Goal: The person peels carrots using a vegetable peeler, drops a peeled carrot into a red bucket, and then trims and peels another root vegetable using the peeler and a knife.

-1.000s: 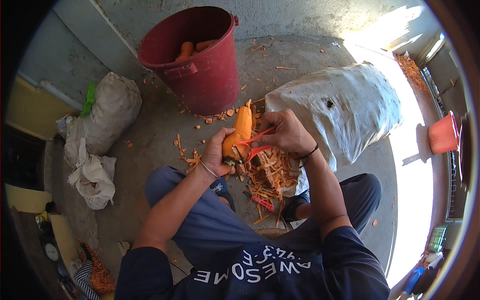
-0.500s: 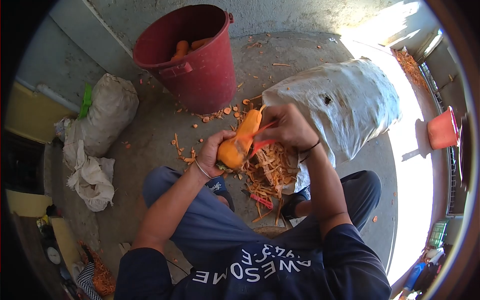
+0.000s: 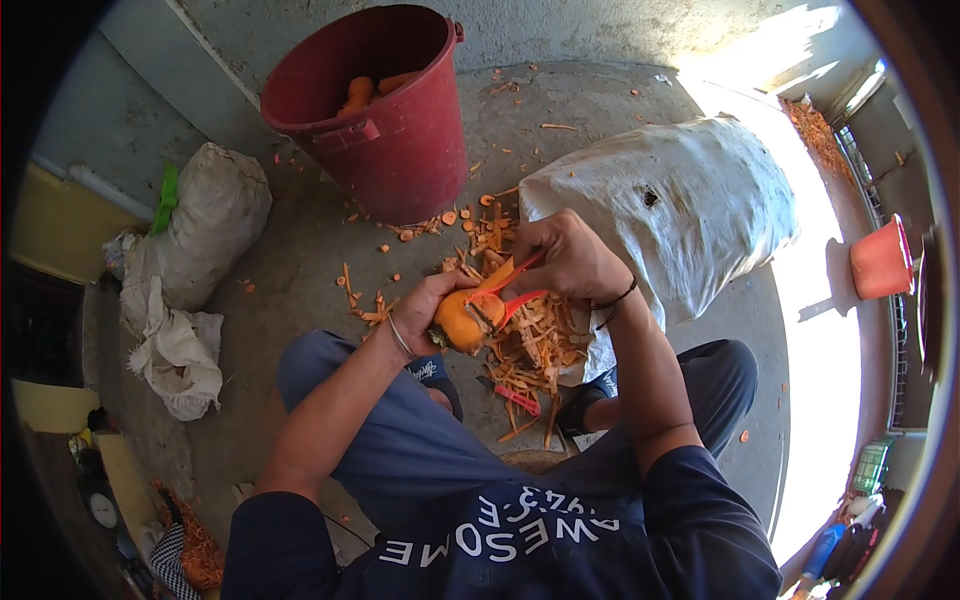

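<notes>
Above a loose heap of thin orange peelings (image 3: pixel 545 345) on the grey concrete floor (image 3: pixel 255 325), the left hand (image 3: pixel 422 308) has its fingers wrapped round a thick orange carrot (image 3: pixel 463 321), while the right hand's (image 3: pixel 577 262) fingers pinch a red plastic peeler (image 3: pixel 520 303) against it. The blade could skid on the carrot's rounded, probably slick surface and nick the left fingers, or twist the carrot loose.

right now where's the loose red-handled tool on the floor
Head view, lower centre: the red-handled tool lies on the floor between the shoes, at the near edge of the pile of peelings.
</notes>
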`<state>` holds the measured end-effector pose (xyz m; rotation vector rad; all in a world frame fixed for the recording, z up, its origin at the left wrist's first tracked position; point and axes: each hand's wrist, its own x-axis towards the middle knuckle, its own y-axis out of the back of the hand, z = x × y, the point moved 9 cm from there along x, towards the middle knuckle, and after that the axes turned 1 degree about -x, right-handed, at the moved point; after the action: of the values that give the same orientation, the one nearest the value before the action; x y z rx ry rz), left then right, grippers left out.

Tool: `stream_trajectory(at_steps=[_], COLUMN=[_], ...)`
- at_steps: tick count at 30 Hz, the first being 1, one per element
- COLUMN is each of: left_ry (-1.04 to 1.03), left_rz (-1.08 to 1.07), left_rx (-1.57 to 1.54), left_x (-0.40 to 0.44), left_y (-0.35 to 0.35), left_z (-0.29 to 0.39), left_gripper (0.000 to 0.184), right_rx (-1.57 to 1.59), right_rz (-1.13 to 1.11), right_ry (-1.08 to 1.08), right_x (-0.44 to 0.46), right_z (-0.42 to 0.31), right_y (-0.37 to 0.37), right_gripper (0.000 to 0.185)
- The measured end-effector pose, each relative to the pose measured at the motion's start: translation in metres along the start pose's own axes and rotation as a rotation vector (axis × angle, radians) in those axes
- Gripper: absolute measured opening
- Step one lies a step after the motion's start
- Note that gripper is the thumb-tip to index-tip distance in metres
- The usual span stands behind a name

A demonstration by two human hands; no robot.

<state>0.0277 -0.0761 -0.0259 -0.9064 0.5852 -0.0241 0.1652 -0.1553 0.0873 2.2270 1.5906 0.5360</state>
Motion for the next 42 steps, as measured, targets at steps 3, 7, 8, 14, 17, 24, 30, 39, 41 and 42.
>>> stream_trajectory(at_steps=[3,7,8,14,17,24,30,39,41,42], left_ry=[0.021,0.01,0.008,-0.346,-0.406,-0.275,-0.218,-0.131,-0.149,-0.151], left_rz=[0.122,0.152,0.15,0.145,0.182,0.168,0.275,0.074,0.095,0.1], left_rx=[0.044,0.086,0.084,-0.201,-0.189,-0.153,-0.06,-0.052,-0.012,-0.012], left_x=[0.002,0.008,0.009,0.007,0.008,0.002,-0.004,-0.001,-0.006,-0.007], left_y=[0.01,0.02,0.023,0.014,0.015,0.023,0.023,-0.005,-0.013,-0.011], left_z=[-0.005,-0.013,-0.013,0.031,0.034,0.025,0.019,0.023,0.027,0.026], left_gripper=[0.049,0.054,0.054,0.043,0.042,0.044,0.047,0.047,0.044,0.044], right_rx=[0.025,0.002,-0.006,0.044,-0.009,-0.054,-0.109,0.238,0.196,0.23], right_rz=[0.041,0.18,0.122,0.082,0.086,0.152,0.161,0.059,0.025,0.016], right_ry=[-0.081,-0.171,-0.163,-0.093,0.059,0.018,-0.101,-0.045,-0.039,-0.038], right_x=[-0.001,-0.011,-0.01,-0.001,0.005,0.001,-0.006,0.001,0.003,0.003], right_z=[0.015,0.019,0.02,0.002,-0.009,0.0,0.012,0.017,0.019,0.024], right_y=[0.015,0.045,0.037,0.003,-0.011,0.006,0.036,-0.004,-0.006,-0.011], right_gripper=[0.033,0.034,0.035,0.038,0.037,0.035,0.034,0.024,0.024,0.025])
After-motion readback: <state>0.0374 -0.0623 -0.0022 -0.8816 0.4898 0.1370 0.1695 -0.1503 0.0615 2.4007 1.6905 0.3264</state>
